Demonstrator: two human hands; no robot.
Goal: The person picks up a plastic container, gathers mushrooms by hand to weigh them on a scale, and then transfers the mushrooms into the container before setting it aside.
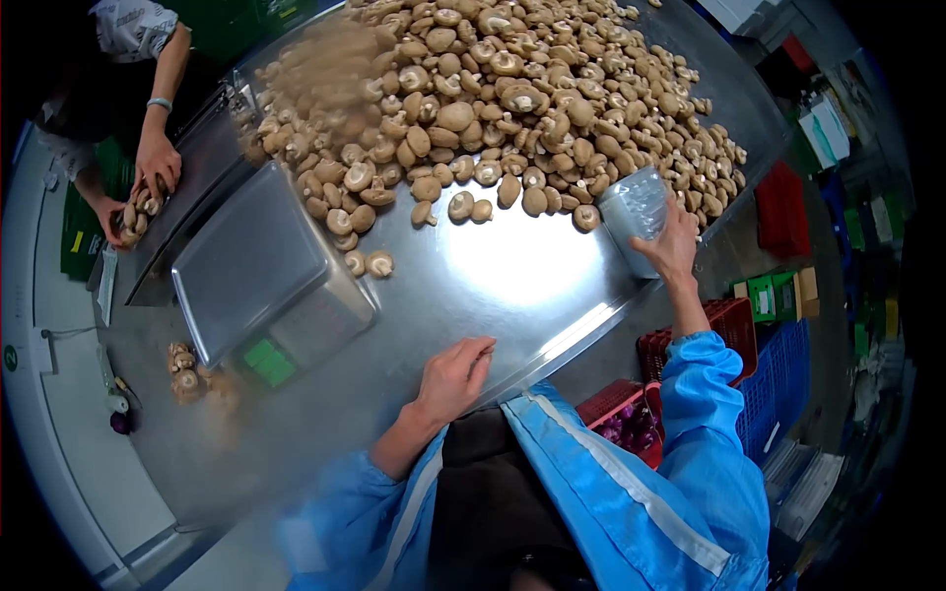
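Observation:
My right hand (672, 244) reaches to the right side of the steel table (414, 236) and rests its fingers on a stack of clear plastic bags or trays (633, 215); which of the two I cannot make out. My left hand (456, 376) is over the table's near edge, its fingers pressed together, and whether anything small is between them is hidden. Beyond both hands lies a large heap of brown mushrooms (493, 94). A scale with a flat steel top (251, 261) stands left of my left hand.
At the upper left, a co-worker's hands (153, 172) hold mushrooms. A bag of mushrooms (184, 374) lies left of the scale. Red crates (702, 335), a blue crate (776, 384) and a green box (774, 297) stand at the right, beyond the table edge.

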